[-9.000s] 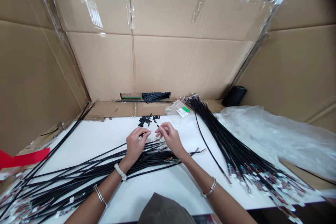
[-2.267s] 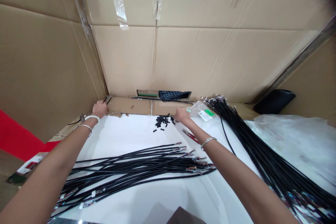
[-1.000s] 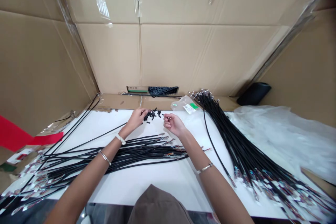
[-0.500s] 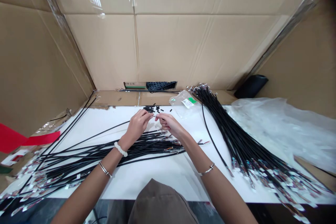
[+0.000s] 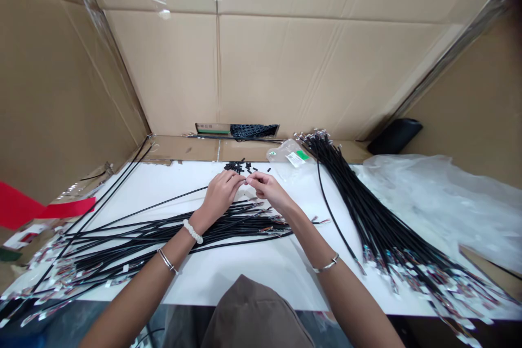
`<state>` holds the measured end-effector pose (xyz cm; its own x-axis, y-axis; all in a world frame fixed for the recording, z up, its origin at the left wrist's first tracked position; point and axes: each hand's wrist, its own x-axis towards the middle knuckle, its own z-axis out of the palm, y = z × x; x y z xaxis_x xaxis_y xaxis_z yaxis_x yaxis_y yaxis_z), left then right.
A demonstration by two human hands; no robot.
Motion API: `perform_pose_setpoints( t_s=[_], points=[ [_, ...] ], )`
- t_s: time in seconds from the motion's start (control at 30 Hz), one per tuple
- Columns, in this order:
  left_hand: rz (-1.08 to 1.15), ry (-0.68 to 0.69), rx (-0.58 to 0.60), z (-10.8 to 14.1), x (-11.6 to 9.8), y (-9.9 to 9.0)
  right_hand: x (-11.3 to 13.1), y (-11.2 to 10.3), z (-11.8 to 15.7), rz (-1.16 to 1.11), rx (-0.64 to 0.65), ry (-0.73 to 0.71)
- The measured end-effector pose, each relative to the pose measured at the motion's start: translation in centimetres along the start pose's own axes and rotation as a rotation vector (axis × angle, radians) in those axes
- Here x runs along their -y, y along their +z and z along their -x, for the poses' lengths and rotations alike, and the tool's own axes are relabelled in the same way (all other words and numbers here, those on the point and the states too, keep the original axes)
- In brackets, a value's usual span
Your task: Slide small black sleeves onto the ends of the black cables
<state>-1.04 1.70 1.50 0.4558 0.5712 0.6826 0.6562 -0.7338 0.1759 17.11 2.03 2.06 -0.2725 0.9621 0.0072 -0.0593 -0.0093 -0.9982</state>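
Note:
My left hand [image 5: 222, 190] is closed on a black cable [image 5: 163, 202] that runs in from the left and passes under its fingers. Fingertip to fingertip with it, my right hand [image 5: 269, 189] is pinched at the cable's end; what lies between its fingers is too small to make out. Just behind the hands is a pile of short black sleeve-like pieces [image 5: 234, 167], a few scattered to its right. Below my hands lies a spread of black cables [image 5: 155, 231], with bare coloured wires at their right ends.
A thick bundle of black cables [image 5: 354, 206] lies on the right of the white table [image 5: 244, 277]. Behind it are a clear plastic bag [image 5: 287, 152], plastic sheeting [image 5: 432, 190] and a black roll [image 5: 395, 136]. Cardboard walls [image 5: 277, 65] enclose the table; red material [image 5: 67, 208] is at left.
My right hand's fingers have shifted from a curled pose to a pinch against the left fingertips. The left hand keeps its hold on the cable. The whole view has shifted slightly.

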Motion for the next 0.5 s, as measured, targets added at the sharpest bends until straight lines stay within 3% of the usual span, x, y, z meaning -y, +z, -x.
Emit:
perform_pose_setpoints(
  t_s=[0.27,0.5],
  points=[
    [-0.070,0.044,-0.028,0.17,-0.19,-0.21,0.31,-0.16,0.10,-0.341,0.092,0.208],
    [-0.142,0.070,-0.033,0.30,-0.23,-0.29,0.22,-0.28,0.08,-0.401,0.194,0.336]
  ],
)
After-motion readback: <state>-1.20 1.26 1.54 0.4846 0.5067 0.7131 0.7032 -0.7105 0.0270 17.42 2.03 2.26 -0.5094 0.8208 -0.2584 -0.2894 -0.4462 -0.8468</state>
